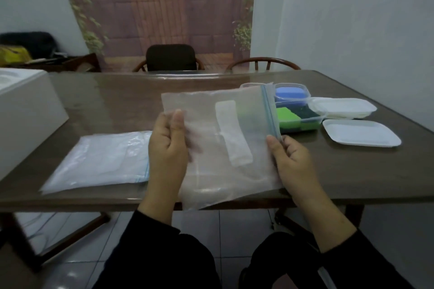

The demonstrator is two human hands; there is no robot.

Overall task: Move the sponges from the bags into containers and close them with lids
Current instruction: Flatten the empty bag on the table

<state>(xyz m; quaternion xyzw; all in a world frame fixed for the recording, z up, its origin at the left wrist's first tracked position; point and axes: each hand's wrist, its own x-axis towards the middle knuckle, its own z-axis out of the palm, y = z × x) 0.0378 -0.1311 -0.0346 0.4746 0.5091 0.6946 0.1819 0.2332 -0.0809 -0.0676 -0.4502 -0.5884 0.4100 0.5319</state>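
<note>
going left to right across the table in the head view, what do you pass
white box → flat bags lying on the table → left hand → empty zip bag held up → right hand → flat white lid
</note>
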